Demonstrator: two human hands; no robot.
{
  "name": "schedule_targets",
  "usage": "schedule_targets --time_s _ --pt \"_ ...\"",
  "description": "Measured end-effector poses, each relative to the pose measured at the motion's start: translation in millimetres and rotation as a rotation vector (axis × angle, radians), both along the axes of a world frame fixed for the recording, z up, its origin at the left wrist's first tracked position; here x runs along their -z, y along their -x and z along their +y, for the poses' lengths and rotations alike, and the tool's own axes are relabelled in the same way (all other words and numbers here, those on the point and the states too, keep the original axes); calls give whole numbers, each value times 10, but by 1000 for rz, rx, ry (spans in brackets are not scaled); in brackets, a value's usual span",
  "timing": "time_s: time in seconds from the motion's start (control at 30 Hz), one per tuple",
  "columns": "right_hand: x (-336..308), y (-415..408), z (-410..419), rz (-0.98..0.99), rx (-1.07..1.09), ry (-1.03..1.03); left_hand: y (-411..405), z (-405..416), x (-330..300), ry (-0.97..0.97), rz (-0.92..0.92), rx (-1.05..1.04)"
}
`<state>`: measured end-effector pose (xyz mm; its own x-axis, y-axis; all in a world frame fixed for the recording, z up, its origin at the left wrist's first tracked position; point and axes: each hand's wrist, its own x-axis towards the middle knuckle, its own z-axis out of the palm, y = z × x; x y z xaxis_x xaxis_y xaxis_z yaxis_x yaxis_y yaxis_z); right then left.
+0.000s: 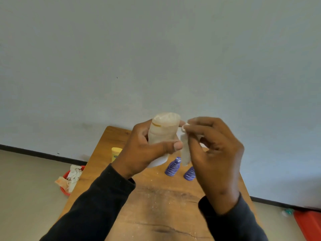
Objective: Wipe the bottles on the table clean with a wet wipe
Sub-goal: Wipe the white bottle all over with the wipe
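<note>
Left hand [147,150] is gripping a pale translucent bottle [164,129], holding it up above the wooden table [156,206]; right hand [213,153] is pinching a white wet wipe [185,150] just beside it. Off the table's left edge, a red bin [65,188] of used wipes is sitting on the floor. A yellow bottle [116,153] and two purple bottles [172,166] are standing behind the hands, leaving the near tabletop open.

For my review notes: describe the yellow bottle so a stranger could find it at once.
Start at the wooden table and go to its far left edge. The yellow bottle stands there, partly behind the left hand. It is pale yellow, unlike the two purple bottles.
</note>
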<state>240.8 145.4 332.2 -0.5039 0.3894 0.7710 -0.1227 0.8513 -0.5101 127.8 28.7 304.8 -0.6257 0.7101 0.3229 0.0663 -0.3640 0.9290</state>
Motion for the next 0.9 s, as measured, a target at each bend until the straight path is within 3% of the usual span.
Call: schedule_targets --time_s 0.13,0.4,0.9 --pt "-160 -94 38 40 -92 158 -33 -47 -12 47 230 -66" --pt "-246 -212 -66 -60 -176 318 12 1 148 25 311 -152" --pt "-313 -238 -213 -151 -162 64 -9 21 158 -42 336 -225"
